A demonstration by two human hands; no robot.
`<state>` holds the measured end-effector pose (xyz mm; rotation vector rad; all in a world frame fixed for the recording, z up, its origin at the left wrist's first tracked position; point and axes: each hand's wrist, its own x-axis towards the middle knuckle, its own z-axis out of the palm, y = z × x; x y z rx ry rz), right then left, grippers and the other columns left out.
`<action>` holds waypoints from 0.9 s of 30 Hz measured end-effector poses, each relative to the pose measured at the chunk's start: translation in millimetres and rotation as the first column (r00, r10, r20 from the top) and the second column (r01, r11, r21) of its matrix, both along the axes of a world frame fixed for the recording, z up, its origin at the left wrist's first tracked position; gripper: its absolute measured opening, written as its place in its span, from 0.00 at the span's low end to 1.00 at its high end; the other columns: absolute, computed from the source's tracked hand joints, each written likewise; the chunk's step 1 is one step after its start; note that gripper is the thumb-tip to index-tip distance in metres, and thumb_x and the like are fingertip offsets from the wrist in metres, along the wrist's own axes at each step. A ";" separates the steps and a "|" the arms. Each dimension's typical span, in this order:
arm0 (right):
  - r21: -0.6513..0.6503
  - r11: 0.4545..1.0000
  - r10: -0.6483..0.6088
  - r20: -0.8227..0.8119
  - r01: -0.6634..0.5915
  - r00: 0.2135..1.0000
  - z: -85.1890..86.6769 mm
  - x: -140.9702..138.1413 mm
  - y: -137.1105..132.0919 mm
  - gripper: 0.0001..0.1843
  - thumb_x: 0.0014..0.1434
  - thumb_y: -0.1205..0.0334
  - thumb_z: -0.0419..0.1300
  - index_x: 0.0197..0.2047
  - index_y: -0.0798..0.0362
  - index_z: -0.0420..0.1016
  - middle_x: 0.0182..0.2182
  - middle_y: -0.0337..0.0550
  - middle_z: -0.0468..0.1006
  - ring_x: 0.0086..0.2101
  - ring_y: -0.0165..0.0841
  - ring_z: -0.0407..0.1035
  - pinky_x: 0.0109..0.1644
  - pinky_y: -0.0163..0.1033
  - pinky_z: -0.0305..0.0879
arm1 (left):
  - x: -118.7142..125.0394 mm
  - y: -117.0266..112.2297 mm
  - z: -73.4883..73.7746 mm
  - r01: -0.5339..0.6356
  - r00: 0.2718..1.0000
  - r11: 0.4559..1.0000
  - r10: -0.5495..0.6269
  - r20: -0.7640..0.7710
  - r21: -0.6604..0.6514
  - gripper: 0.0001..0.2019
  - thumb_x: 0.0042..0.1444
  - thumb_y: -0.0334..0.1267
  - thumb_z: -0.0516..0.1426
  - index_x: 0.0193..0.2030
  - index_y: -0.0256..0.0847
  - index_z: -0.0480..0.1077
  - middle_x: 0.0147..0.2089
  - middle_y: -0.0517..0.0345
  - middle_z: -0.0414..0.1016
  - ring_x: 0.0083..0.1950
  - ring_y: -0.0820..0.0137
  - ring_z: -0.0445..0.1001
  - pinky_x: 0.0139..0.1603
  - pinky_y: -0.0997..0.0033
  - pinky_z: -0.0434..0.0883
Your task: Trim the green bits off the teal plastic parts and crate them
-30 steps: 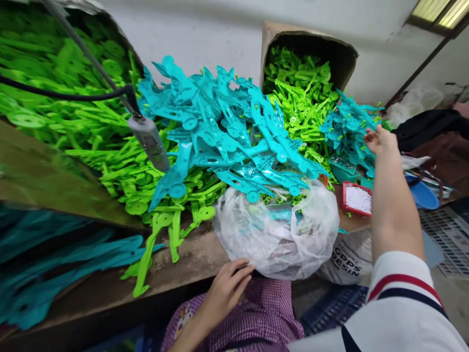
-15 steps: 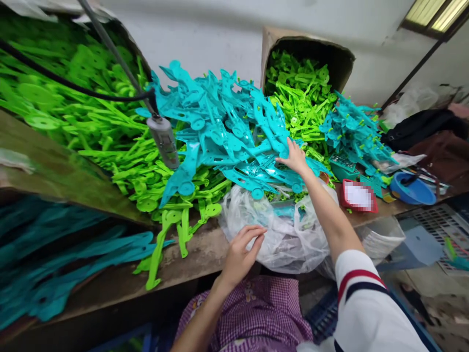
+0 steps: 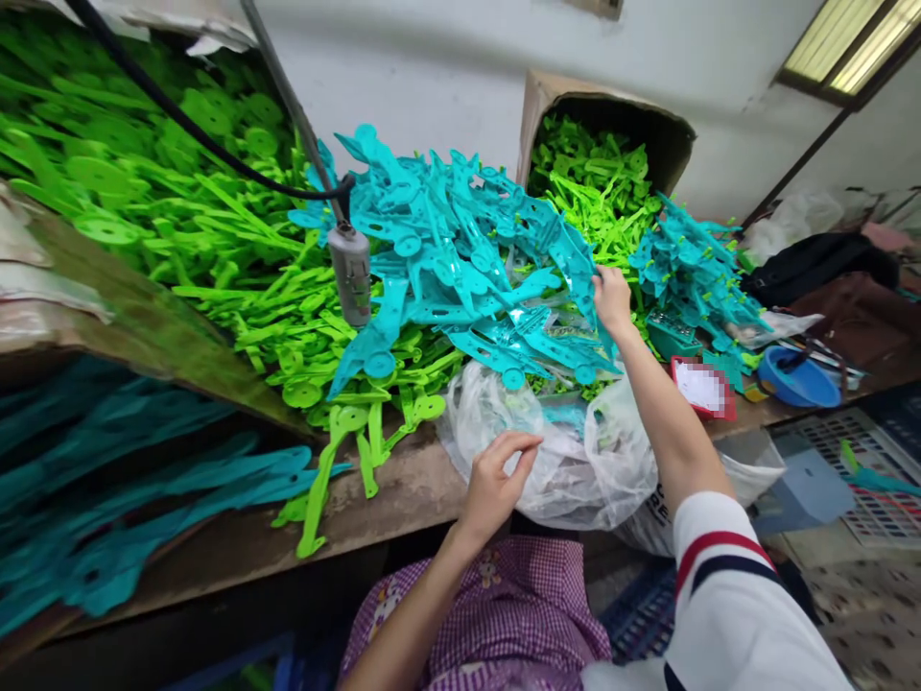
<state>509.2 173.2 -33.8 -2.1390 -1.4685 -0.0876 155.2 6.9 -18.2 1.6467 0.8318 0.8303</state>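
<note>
My right hand [image 3: 613, 299] is closed on the edge of a long teal plastic part [image 3: 572, 251], which tilts up from the right side of a heap of similar teal parts [image 3: 460, 269]. My left hand [image 3: 500, 485] hovers over the near side of a clear plastic bag [image 3: 561, 480]; its fingers are stretched out, with a small gap to the thumb, and nothing shows in them. Some small teal and green pieces lie around the bag's mouth. Bright green plastic parts [image 3: 237, 250] spread under and left of the teal heap.
A grey cylindrical tool [image 3: 350, 278] hangs on a rod with a black cable. Behind stands a cardboard box [image 3: 536, 120] holding green parts. Rightward are another teal pile [image 3: 695, 259], a red tray [image 3: 725, 408] and a blue bowl [image 3: 798, 379]. More teal parts [image 3: 179, 509] lie at left.
My right hand has closed on a teal part and lifted it, turning it at the pile's right side. My left hand keeps its place over the bag. The view has shifted slightly.
</note>
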 end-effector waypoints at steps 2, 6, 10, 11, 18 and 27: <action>0.079 0.995 -0.050 -0.037 0.053 0.998 3.1 8.0 -1.7 0.22 0.69 0.59 0.45 0.55 0.59 0.74 0.49 0.59 0.75 0.50 0.44 0.69 0.58 0.49 0.64 | -7.8 -4.1 -10.4 -0.012 1.000 1.000 0.011 -0.024 -0.029 0.09 0.65 0.37 0.56 0.46 0.43 0.77 0.44 0.53 0.79 0.48 0.66 0.76 0.51 0.64 0.72; 0.203 0.971 -0.103 -0.110 0.124 0.989 11.4 15.6 -0.8 0.23 0.70 0.57 0.44 0.53 0.59 0.75 0.48 0.60 0.75 0.51 0.43 0.69 0.60 0.51 0.63 | -6.9 -8.1 -30.9 -0.023 0.998 0.998 0.020 -0.060 -0.056 0.10 0.65 0.38 0.55 0.46 0.41 0.77 0.44 0.52 0.78 0.46 0.66 0.76 0.49 0.63 0.72; 0.317 0.930 -0.135 -0.178 0.186 0.975 30.5 33.7 -3.4 0.25 0.71 0.53 0.44 0.52 0.59 0.76 0.48 0.59 0.76 0.51 0.43 0.70 0.61 0.53 0.62 | -0.2 -10.9 -41.7 -0.007 0.998 0.995 0.000 -0.068 -0.099 0.11 0.65 0.40 0.55 0.48 0.41 0.76 0.46 0.51 0.78 0.46 0.67 0.76 0.48 0.64 0.73; 0.345 0.918 -0.133 -0.194 0.195 0.972 37.4 39.9 -8.5 0.25 0.71 0.52 0.44 0.51 0.59 0.76 0.47 0.59 0.76 0.51 0.43 0.70 0.61 0.53 0.62 | -0.1 -11.5 -42.0 -0.010 0.998 0.994 0.003 -0.063 -0.111 0.12 0.65 0.41 0.55 0.49 0.40 0.76 0.46 0.51 0.78 0.46 0.67 0.76 0.49 0.64 0.73; 0.525 0.775 -0.171 -0.364 0.353 0.916 59.4 -32.7 -141.0 0.24 0.69 0.47 0.47 0.56 0.54 0.72 0.51 0.53 0.74 0.53 0.41 0.70 0.60 0.53 0.64 | 4.2 11.8 -14.2 0.090 0.994 0.958 -0.067 0.091 -0.274 0.26 0.62 0.48 0.59 0.64 0.41 0.66 0.58 0.44 0.73 0.54 0.62 0.76 0.55 0.59 0.73; 0.229 0.890 -0.229 -0.521 0.393 0.822 -55.8 -296.2 -317.8 0.21 0.69 0.57 0.45 0.63 0.35 0.65 0.49 0.49 0.74 0.51 0.46 0.72 0.53 0.60 0.72 | 35.9 54.7 8.7 0.412 0.890 0.817 -0.456 -0.014 -0.404 0.21 0.52 0.53 0.65 0.41 0.35 0.76 0.33 0.55 0.78 0.39 0.62 0.77 0.36 0.69 0.73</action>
